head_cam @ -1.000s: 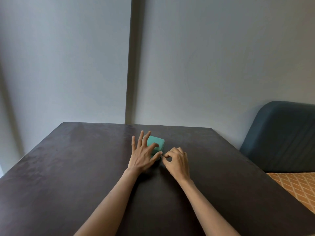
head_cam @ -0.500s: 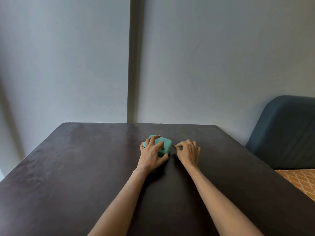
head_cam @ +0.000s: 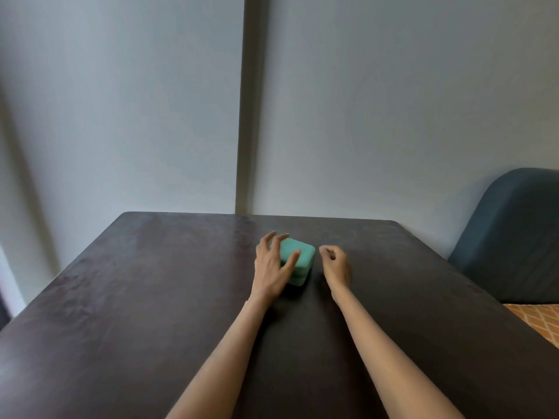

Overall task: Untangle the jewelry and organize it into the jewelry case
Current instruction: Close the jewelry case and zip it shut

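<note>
While the teal jewelry case [head_cam: 298, 261] sits shut near the centre of the dark table [head_cam: 151, 297], it is gripped by the left hand [head_cam: 272, 264], which is curled over its nine o'clock side with the thumb laid on the lid and the fingertips past the far edge. Half a second ago the right hand [head_cam: 335, 266] was pinching at the case's three o'clock edge; it has since been drawn away and is now held just beside the case, its fingers curled loosely inward, and whether anything small is pinched there cannot be told. A zip pull may have been worked, so opening is judged barely begun. No jewelry is visible. The case is a rounded square with a matte, soft-looking skin and a seam around its middle; the table is smooth, faintly mottled. A blue padded chair [head_cam: 514, 237] stands at three o'clock.
</note>
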Demonstrator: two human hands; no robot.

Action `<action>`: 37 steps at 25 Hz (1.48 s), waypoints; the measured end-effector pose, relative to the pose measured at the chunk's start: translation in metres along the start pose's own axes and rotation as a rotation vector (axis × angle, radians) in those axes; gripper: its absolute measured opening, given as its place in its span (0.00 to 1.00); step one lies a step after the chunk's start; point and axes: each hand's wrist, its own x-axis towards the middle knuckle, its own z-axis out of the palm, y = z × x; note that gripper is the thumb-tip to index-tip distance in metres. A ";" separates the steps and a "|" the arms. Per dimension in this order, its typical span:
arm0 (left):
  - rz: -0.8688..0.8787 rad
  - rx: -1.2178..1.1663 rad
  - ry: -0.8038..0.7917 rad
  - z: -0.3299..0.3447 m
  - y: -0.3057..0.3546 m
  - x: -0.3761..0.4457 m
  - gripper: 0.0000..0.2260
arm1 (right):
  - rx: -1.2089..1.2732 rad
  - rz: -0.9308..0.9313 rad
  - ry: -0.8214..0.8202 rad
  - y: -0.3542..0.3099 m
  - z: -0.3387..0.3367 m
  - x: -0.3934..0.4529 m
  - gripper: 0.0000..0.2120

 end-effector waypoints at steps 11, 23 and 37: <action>-0.277 -0.363 0.051 -0.041 -0.007 -0.007 0.23 | 0.096 0.032 -0.240 -0.043 0.034 -0.062 0.19; -0.310 -0.158 0.271 -0.073 -0.114 0.115 0.20 | 0.028 -0.140 -0.474 -0.099 0.164 0.043 0.25; -0.073 0.780 0.027 -0.063 -0.114 0.117 0.23 | -0.039 -0.303 -0.446 -0.087 0.180 0.057 0.21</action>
